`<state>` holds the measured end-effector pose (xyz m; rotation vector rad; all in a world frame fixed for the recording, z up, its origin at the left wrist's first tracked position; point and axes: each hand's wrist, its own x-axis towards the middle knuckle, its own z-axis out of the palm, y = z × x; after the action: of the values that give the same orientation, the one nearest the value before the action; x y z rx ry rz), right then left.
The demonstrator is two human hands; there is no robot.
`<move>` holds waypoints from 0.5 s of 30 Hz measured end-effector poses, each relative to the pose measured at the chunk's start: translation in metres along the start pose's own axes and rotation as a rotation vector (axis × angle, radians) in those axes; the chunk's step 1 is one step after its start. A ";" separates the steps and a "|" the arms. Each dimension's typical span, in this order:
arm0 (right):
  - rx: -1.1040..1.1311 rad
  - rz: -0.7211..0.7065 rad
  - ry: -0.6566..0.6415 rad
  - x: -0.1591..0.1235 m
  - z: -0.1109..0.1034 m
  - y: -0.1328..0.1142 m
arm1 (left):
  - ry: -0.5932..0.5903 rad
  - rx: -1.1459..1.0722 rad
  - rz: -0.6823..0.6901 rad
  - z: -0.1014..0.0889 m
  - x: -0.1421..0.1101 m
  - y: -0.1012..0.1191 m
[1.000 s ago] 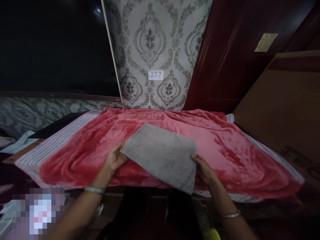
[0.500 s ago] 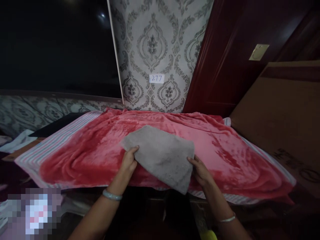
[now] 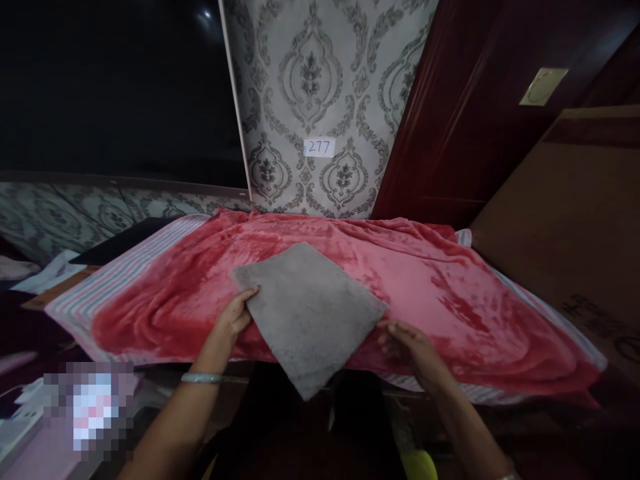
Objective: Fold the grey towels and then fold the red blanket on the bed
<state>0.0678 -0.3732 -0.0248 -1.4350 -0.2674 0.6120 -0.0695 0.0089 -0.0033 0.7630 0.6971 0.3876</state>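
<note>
A grey, fleecy square cloth (image 3: 313, 310) is held up over the pink-red blanket (image 3: 430, 280), one corner pointing down past the blanket's front edge. My left hand (image 3: 239, 312) is closed on the cloth near its left corner, with the thumb on top and the other fingers hidden beneath. Just below and beyond the cloth's right corner is my right hand (image 3: 413, 343), its fingers loosely bent and partly blurred. It appears apart from the cloth, with nothing visible in it.
Under the blanket is a striped cloth (image 3: 125, 267). A large cardboard box (image 3: 565, 220) stands at the right, beside a dark red door (image 3: 465, 100). A black television screen (image 3: 115, 87) hangs at the upper left. A numbered label (image 3: 319, 147) is on the patterned wall.
The grey cloth has turned and spread into a diamond shape. My right hand has let go of its right edge. My left hand has moved left, still gripping it.
</note>
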 end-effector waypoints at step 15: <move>-0.416 -0.072 -0.277 0.128 0.034 -0.041 | 0.035 0.078 0.202 0.020 0.007 0.009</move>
<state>0.1649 -0.2759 -0.0043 -1.7276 -0.6946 0.7243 -0.0509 0.0086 0.0105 0.9058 0.6734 0.5613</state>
